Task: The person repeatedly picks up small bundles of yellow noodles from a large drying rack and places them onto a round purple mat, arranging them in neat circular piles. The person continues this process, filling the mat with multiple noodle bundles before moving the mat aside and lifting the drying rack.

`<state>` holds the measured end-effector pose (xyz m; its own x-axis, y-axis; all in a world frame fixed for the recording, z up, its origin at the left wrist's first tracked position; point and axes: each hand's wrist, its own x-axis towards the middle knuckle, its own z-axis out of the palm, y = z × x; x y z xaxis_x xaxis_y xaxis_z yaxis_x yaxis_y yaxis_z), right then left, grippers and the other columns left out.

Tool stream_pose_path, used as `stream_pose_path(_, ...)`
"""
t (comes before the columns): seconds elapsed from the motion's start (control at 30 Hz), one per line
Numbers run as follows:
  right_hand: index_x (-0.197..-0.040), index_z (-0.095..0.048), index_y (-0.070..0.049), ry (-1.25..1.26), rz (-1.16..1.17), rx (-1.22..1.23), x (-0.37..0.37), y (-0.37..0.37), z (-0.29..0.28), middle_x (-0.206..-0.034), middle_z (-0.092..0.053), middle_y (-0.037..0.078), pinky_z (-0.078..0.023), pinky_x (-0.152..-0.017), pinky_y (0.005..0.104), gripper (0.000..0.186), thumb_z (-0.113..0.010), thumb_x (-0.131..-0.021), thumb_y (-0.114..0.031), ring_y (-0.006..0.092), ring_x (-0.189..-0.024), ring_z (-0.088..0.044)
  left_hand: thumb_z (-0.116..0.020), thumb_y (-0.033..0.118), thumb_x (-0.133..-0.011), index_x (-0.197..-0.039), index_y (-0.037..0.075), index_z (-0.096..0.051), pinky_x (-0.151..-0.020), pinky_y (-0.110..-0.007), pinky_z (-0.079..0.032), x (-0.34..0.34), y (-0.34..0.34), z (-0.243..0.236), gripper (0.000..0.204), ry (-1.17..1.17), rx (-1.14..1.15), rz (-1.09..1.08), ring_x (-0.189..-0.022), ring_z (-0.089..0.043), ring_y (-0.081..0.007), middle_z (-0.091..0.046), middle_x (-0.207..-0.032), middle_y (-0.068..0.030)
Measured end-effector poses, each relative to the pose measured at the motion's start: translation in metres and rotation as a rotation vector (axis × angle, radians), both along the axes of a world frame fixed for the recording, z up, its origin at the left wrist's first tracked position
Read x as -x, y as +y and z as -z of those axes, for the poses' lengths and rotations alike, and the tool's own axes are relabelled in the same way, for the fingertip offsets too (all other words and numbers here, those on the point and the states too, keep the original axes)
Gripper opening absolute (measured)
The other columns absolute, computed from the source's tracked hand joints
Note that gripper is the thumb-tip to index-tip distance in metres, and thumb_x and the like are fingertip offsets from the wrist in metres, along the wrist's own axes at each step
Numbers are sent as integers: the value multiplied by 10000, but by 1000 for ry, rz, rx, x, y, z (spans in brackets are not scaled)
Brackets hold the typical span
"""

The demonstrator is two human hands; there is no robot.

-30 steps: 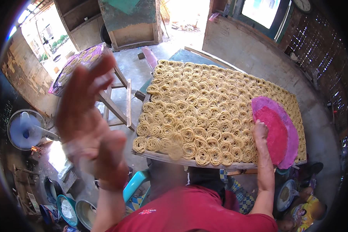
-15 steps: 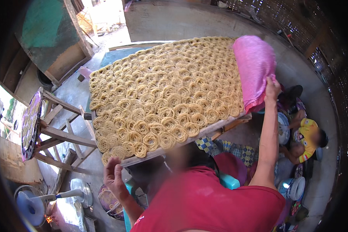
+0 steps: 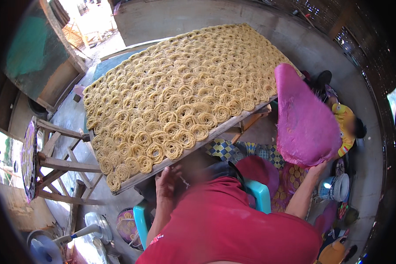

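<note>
My right hand [image 3: 317, 168] is closed on the lower edge of a bright pink cloth [image 3: 304, 123], held up at the right, beside the long board. Coiled nests of yellow noodle strands [image 3: 167, 101] cover the board in tight rows. My left hand [image 3: 167, 181] is just below the near wooden edge of the board [image 3: 147, 177], fingers loosely apart and nothing seen in them.
A turquoise plastic chair [image 3: 257, 196] is beneath me. To the left stand a wooden frame [image 3: 70, 165] and a fan [image 3: 46, 248]. Beyond the cloth a person in a yellow shirt [image 3: 345, 121] sits low, near a pale bucket [image 3: 336, 187].
The pink cloth has come off the right end of the noodles and swung right and nearer me. My left hand has shifted right from the board's near-left corner.
</note>
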<state>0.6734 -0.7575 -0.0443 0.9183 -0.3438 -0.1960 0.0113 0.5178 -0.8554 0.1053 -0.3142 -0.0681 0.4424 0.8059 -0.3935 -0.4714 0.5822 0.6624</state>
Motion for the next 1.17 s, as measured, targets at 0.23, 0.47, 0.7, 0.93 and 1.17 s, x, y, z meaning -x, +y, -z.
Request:
stream_pose_path(0.23, -1437, -589, 62, 432, 272, 448, 92, -38, 100, -1494, -583, 217, -572, -1052, 452, 653, -635, -1011, -431, 335, -1286, -648, -700, 254, -1035, -1387, -3, -621, -895, -477, -627, 1, 22, 46, 442, -170, -17, 21, -1173, -722, -353, -731, -1288, -147)
stream_pose_path(0.47, -1238, -727, 63, 843, -141, 1563, 92, -21, 175, -1276, -718, 289, -545, -1024, 508, 577, -579, -980, -432, 431, -1185, -699, -672, 250, -1054, -1373, 6, -626, -917, -488, -621, 1, 25, 54, 405, -158, 29, -49, -1105, -735, -323, -738, -1275, -131)
stream_pose_path(0.7, -1178, -703, 29, 86, -887, 565, 132, 183, 110, -1102, -770, 163, -619, -850, 368, 233, -589, -982, -23, 266, -1010, -761, -648, 239, -1066, -1365, -20, -622, -941, -525, -621, -1, 23, 36, 396, -92, -64, -73, -1117, -724, -304, -720, -1294, -140)
stream_pose_path(0.93, -1276, -669, 65, 321, -1332, -331, 218, 332, 31, -1247, -743, 220, -617, -973, 536, 346, -509, -992, -51, 358, -1168, -726, -640, 326, -1053, -1398, -27, -591, -948, -469, -595, -18, -5, -71, 496, 53, -56, -9, -1086, -713, -303, -707, -1275, -187)
stream_pose_path(1.17, -1670, -321, -155, 1, -1574, -1184, 261, 370, 70, -1729, -323, 109, -294, -1287, 592, 708, -448, -1092, -543, 276, -1573, -340, -659, 382, -999, -1429, -48, -581, -1100, -508, -503, -23, -6, -113, 614, 110, 49, 64, -1258, -662, -324, -677, -1396, -178)
